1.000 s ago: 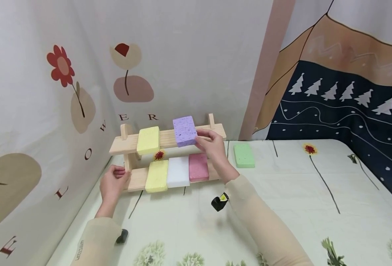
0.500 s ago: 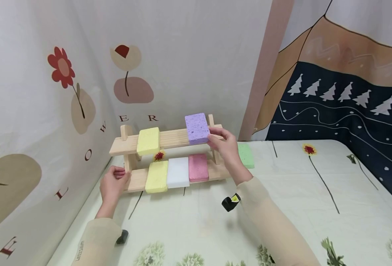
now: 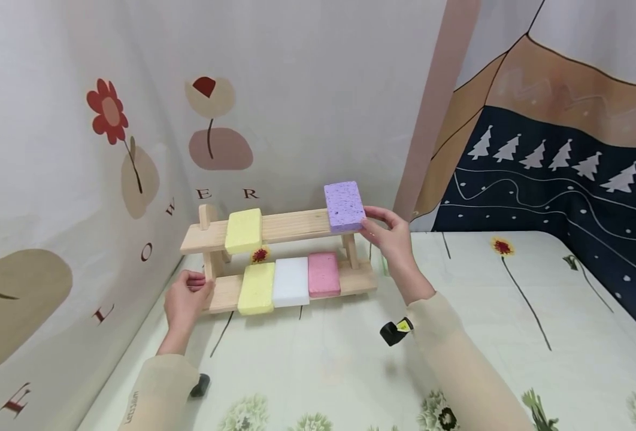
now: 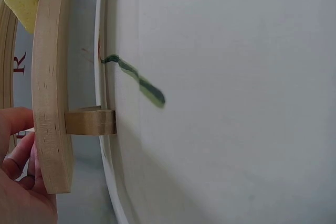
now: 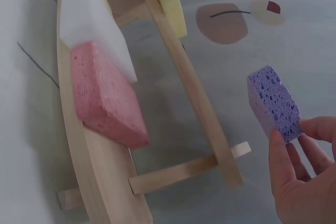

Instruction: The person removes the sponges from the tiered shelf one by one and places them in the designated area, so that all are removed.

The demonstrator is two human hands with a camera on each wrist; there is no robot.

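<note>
A purple sponge is pinched between the thumb and fingers of my right hand, over the right end of a two-tier wooden rack. The right wrist view shows this purple sponge apart from the upper board. My left hand grips the rack's left end by the upright; in the left wrist view its fingers curl at the edge of a board. One yellow sponge lies on the upper tier. On the lower tier, another yellow sponge, a white sponge and a pink sponge lie side by side.
Behind my right hand, only a sliver of a green sponge shows on the flower-printed tablecloth. A printed curtain hangs close behind the rack and along the left side.
My right hand has carried the purple sponge rightward along the upper tier to its right end, and now covers most of the green sponge. The left hand keeps its place on the rack.
</note>
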